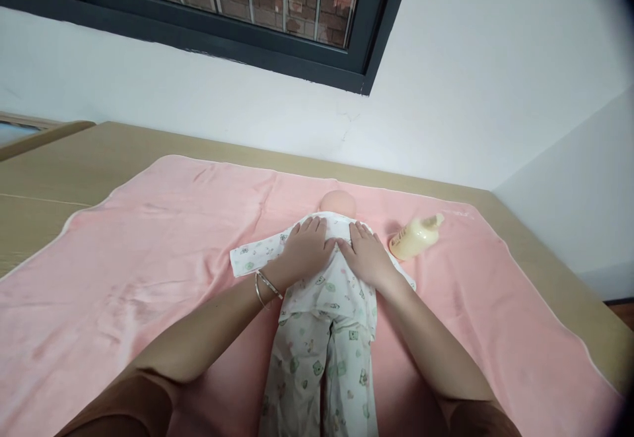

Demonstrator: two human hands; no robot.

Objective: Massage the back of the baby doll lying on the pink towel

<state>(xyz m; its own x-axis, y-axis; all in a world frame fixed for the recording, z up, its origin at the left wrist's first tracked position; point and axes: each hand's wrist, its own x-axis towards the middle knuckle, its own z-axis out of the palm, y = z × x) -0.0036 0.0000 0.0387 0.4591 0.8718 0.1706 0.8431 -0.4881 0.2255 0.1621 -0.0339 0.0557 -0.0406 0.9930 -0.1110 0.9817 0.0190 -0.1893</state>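
A baby doll [329,298] in white pyjamas with a small green and brown print lies stretched out before me, its smooth bald head [337,202] pointing away. Flat on the left side of its upper body rests my left hand [310,247], fingers extended. My right hand [365,255] lies flat on the other side, fingers also straight, and the two thumbs nearly meet in the middle. One long sleeve [257,255] spreads out to the left; the right sleeve is partly hidden under my forearm. No face shows on the doll.
Under the doll spreads a pink blanket [148,259] on a wooden surface [113,153]. A pale yellow pump bottle [415,237] lies on its side right of the doll. Behind are a white wall [436,94] and a dark-framed, barred window [277,47].
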